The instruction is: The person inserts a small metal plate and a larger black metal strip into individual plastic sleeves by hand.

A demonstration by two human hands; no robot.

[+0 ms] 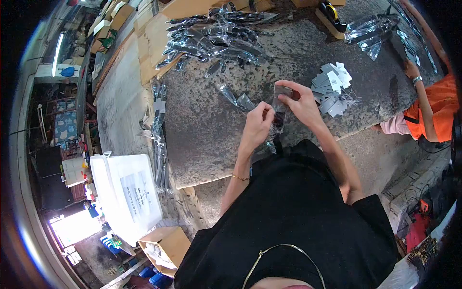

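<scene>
A dark strip in a clear plastic sleeve (pixel 280 103) is held upright in front of my chest, its lower end hanging toward my black shirt. My right hand (pixel 303 102) pinches the sleeve near its top between thumb and fingers. At the sleeve's left edge, my left hand (pixel 259 124) has its fingertips pressed together on the plastic; any small item between them is hidden. Another plastic-wrapped strip (pixel 236 99) lies on the table just beyond my left hand. To the right of my right hand spreads a pile of grey and white hang tags (pixel 332 89) with thin strings.
A heap of plastic-wrapped dark strips (pixel 211 41) covers the table's far left. More wrapped strips (pixel 160 139) hang along its left edge. A tape dispenser (pixel 331 19) stands at the back. A co-worker in orange (pixel 433 108) reaches in from the right. A white bin (pixel 127 192) stands left.
</scene>
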